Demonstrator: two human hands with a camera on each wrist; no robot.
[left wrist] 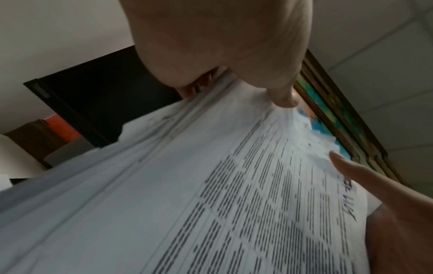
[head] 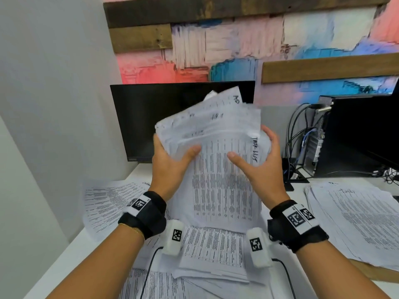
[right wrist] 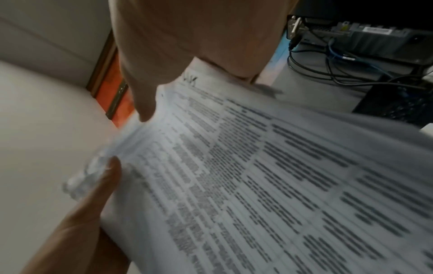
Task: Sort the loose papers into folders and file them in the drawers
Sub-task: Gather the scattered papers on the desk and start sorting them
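Paper stack (head: 216, 160) held between both hands' grip.

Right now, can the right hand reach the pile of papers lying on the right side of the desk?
Probably not yet. The path to the pile looks free, but the right hand and the left hand both hold the raised stack, so it must first let go.

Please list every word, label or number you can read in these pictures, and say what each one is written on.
"TASK LIST": handwritten along the edge of the front sheet of the held stack.
"Task", partly legible: handwritten atop the right pile.
Handwriting on the fanned top sheet: cut off.
Printed tables, monitor badge: too small or blurred.
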